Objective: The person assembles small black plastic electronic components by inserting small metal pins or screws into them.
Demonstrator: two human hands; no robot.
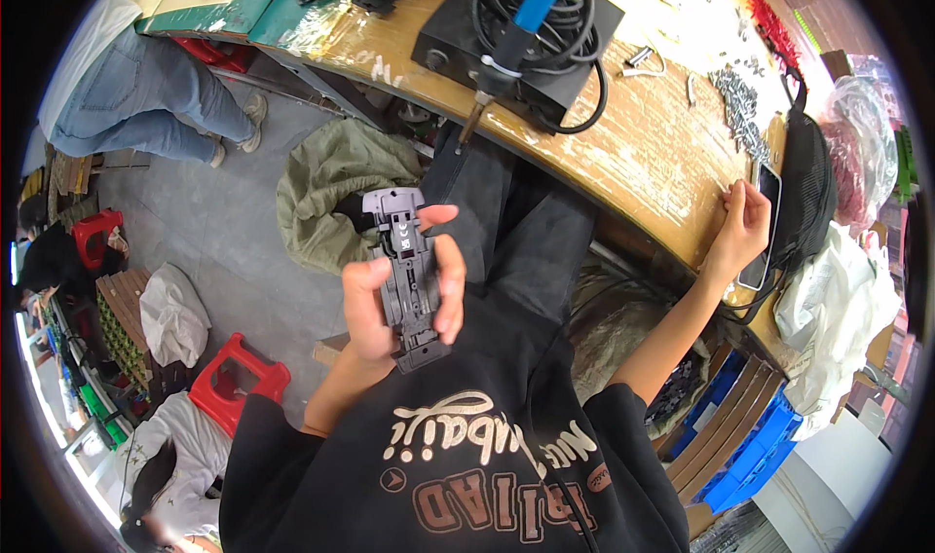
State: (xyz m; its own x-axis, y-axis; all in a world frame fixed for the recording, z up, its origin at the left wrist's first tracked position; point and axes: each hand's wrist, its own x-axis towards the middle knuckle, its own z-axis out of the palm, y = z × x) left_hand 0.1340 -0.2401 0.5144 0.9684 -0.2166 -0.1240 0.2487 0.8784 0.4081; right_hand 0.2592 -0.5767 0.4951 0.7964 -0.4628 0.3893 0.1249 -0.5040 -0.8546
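Note:
My left hand (368,305) is wrapped round a black plastic toy car chassis (414,285), held upright over my lap. A grey-purple end piece tops the chassis, and small moulded parts show along its face. My right hand (745,224) is over the right part of the workbench (643,164), its fingers bent in toward the thumb; whatever may be between them is too small to make out. A phone (762,227) lies right beside this hand. The pile of small metal screws (742,115) is just beyond it.
A blue-and-black tool (531,18) with a long metal tip hangs before a black box (604,27) with coiled cable. A black bag (806,173) lies at the right edge. Red stools (239,383), a blue crate (755,456) and another person's legs (136,95) surround the bench.

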